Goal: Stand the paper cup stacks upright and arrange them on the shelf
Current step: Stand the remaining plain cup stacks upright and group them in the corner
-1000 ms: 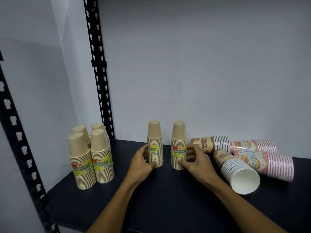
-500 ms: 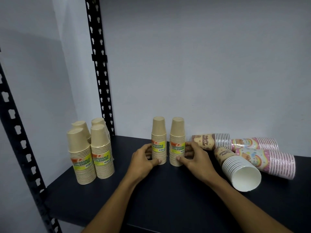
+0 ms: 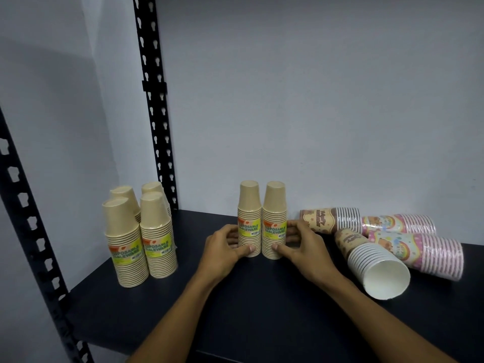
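Two tan paper cup stacks stand upright and side by side in the middle of the black shelf (image 3: 235, 310). My left hand (image 3: 225, 247) grips the left stack (image 3: 249, 205). My right hand (image 3: 301, 244) grips the right stack (image 3: 274, 208). Several tan stacks (image 3: 141, 231) stand upright in a cluster at the far left. To the right, several printed stacks lie on their sides: a brown one (image 3: 330, 220), a pink one (image 3: 398, 224), another pink one (image 3: 419, 250), and a stack with its white open mouth (image 3: 385, 276) facing me.
A black perforated upright post (image 3: 154, 100) rises at the back left corner, and another post (image 3: 31, 231) runs along the front left. A grey wall (image 3: 314, 100) closes the back of the shelf. The shelf's front edge lies near my forearms.
The two middle stacks have been slid together and a little further back; both hands stay on them.
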